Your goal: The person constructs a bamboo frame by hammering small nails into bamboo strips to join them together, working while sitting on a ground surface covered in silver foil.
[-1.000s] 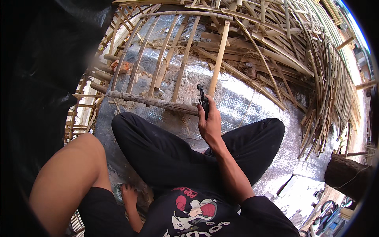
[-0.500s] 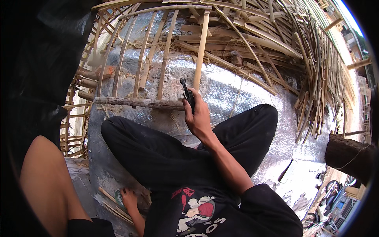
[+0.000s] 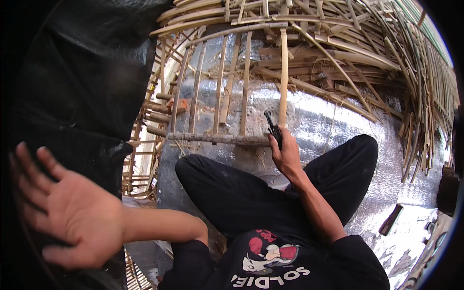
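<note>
Head view: at the frame's centre, the fingers of my right hand (image 3: 289, 154) are clamped on the black tool (image 3: 273, 127); its long axis leans toward upper left, beside the bamboo rack (image 3: 217, 138). My left hand (image 3: 86, 217), lower left, is farther from it, fingers spread apart.
</note>
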Demonstrator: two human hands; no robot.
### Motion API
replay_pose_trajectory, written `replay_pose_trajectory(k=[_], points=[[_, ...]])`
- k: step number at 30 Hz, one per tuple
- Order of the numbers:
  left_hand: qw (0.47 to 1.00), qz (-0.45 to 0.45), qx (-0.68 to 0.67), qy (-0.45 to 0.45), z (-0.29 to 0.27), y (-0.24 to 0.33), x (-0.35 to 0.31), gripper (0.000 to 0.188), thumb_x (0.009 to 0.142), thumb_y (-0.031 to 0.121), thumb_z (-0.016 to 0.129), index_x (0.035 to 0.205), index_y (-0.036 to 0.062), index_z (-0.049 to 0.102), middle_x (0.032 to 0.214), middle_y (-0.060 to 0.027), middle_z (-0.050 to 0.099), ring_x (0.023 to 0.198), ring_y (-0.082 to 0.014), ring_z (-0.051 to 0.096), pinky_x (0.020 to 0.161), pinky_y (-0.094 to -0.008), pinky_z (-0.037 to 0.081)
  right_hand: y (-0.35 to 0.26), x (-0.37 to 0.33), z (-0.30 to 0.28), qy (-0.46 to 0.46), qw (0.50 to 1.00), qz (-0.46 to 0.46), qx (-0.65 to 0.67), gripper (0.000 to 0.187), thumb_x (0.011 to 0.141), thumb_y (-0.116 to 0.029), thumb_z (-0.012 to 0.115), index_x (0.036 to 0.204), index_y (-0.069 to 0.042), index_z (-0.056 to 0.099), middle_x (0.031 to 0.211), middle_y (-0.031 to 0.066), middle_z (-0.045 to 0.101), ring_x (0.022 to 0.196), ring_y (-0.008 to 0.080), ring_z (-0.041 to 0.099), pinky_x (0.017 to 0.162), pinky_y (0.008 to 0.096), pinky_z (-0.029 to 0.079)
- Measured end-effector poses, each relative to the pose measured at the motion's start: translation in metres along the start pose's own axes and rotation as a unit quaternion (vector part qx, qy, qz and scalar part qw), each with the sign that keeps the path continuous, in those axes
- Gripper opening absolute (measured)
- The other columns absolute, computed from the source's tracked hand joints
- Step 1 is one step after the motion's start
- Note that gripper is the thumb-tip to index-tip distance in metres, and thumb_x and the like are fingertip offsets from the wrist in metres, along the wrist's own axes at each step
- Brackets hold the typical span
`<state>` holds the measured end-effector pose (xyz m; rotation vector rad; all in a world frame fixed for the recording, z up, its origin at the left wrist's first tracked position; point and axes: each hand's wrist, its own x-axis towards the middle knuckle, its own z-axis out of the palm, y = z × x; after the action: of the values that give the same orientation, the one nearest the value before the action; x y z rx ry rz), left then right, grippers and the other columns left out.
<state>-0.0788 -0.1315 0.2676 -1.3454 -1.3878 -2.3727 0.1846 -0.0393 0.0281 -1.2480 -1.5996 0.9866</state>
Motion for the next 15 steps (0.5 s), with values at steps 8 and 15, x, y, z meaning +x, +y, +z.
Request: replay_pose_trajectory(k=[8, 15], points=[[0.809, -0.497, 0.299, 0.097, -0.021, -0.273, -0.181, 0.115, 0.085, 0.053, 0.076, 0.157, -0.0097, 0.011, 0.166, -0.0296, 0.013, 0.155, -0.0371, 0.014, 0.125, -0.0463, 0.014, 0.001, -0.024, 0.023, 0.001, 0.999, -0.014, -0.035, 0.033, 0.096, -0.014, 0.068, 0.122, 0.004, 0.059, 0.097, 0.0239, 0.066, 0.088, 0.0437, 0.062, 0.079, 0.0499, 0.047], [0.829, -0.196, 0.507, -0.132, 0.009, -0.254, -0.172, 0.074, 0.092, 0.042, 0.069, 0.146, -0.0002, 0.039, 0.157, -0.0282, 0.035, 0.145, -0.0462, 0.033, 0.114, -0.0557, 0.032, 0.001, -0.015, 0.02, 0.011, 0.999, -0.008, -0.032, 0.034, 0.096, -0.014, 0.067, 0.122, 0.006, 0.058, 0.099, 0.0251, 0.066, 0.09, 0.0443, 0.063, 0.082, 0.0498, 0.048]])
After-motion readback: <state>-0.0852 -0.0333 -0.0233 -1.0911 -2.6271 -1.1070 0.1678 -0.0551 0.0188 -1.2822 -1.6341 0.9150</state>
